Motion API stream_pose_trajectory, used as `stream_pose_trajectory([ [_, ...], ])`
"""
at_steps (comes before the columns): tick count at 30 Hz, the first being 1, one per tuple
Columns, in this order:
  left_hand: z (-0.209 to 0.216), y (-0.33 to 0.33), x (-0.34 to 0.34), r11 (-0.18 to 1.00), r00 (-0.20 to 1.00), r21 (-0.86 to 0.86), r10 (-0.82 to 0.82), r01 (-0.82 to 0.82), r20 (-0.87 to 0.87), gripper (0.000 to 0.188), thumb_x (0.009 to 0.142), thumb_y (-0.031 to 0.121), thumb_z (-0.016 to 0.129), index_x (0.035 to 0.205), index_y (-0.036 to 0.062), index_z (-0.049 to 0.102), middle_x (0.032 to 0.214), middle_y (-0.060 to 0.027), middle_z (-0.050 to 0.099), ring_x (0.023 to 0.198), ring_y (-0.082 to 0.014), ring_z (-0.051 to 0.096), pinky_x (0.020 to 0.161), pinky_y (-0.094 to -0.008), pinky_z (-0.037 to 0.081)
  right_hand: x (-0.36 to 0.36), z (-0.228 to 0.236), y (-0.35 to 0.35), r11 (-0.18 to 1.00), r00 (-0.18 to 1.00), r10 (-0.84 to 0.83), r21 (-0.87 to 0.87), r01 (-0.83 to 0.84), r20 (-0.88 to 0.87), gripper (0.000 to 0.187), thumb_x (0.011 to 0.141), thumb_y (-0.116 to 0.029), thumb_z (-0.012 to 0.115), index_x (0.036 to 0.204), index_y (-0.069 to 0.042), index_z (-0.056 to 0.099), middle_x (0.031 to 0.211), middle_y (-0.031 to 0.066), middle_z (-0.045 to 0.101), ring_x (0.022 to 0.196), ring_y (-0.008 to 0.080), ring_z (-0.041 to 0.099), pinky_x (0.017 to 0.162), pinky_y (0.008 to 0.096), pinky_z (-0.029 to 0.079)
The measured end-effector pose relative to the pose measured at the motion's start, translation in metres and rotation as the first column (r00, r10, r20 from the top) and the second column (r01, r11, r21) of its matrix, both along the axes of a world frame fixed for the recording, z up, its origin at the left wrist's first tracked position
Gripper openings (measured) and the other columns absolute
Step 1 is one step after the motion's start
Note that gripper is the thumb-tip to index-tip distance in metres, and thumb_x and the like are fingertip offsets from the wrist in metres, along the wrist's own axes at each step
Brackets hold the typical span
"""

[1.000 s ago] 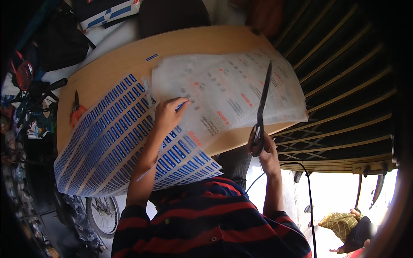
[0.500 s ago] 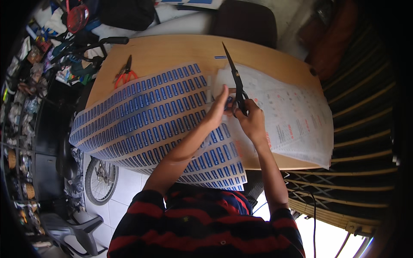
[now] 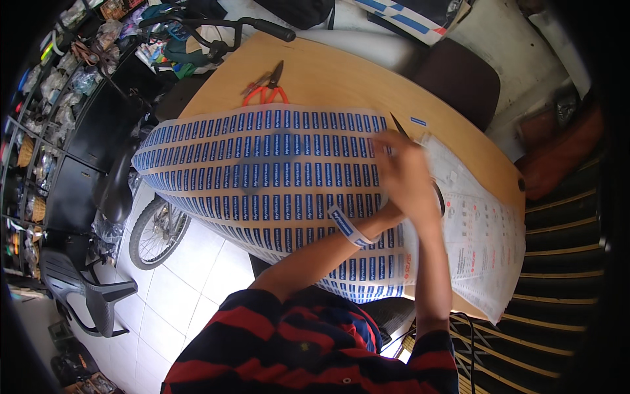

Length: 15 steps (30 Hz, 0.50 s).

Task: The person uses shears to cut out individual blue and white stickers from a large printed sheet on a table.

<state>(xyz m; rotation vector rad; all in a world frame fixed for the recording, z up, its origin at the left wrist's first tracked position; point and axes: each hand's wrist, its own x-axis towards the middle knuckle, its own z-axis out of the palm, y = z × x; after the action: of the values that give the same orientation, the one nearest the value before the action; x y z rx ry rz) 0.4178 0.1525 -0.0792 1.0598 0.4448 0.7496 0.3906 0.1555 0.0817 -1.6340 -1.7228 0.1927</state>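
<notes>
A large translucent sheet [image 3: 197, 180] printed with rows of blue labels covers the left and middle of the table. Over its right edge, my right hand [image 3: 408, 172] is smeared by motion and crosses in front of my left hand. Only the left wrist [image 3: 386, 220] shows clearly; those fingers are hidden. A curled narrow strip [image 3: 346, 226] with blue labels lies against that wrist. Behind my right hand are black scissors, their blade tip [image 3: 398, 123] poking out above and a handle loop [image 3: 440, 197] showing to the right. Which hand holds them, if either, I cannot tell.
Orange-handled pliers [image 3: 266, 88] lie beyond the sheet. Printed whitish sheets [image 3: 485, 243] cover the table's right side. One small blue label [image 3: 418, 121] sits near the far edge. A bicycle handlebar [image 3: 262, 27] reaches over the far left corner; a dark chair [image 3: 459, 82] stands behind.
The view has turned and shifted. My right hand has moved across my left hand, covering it and most of the scissors. The labelled strip now shows at my left wrist.
</notes>
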Motion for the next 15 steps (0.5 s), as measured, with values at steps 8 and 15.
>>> stream_pose_trajectory([
  [8,0.02,-0.011,-0.005,0.997,0.996,0.027,-0.076,0.077,-0.038,0.025,0.094,0.01,0.053,0.118,0.0053,0.056,0.076,0.0017,0.052,0.051,-0.0046,0.043,0.044,-0.0239,0.034,-0.127,-0.093,0.19,0.935,0.99,-0.098,-0.332,0.126,0.102,0.036,0.091,-0.034,0.055,0.097,-0.002,0.07,0.094,0.0203,0.07,0.095,0.0371,0.067,0.089,0.0446,0.05],
  [15,0.015,-0.014,-0.001,0.998,1.0,0.05,-0.029,0.028,0.008,0.024,0.093,0.009,0.054,0.116,0.0022,0.054,0.085,-0.0018,0.05,0.073,-0.0085,0.044,0.063,-0.0284,0.039,-0.145,-0.102,0.244,0.885,0.944,-0.117,-0.399,0.241,0.31,0.032,0.09,-0.033,0.056,0.1,-0.008,0.072,0.107,0.0142,0.069,0.102,0.031,0.067,0.088,0.0422,0.051],
])
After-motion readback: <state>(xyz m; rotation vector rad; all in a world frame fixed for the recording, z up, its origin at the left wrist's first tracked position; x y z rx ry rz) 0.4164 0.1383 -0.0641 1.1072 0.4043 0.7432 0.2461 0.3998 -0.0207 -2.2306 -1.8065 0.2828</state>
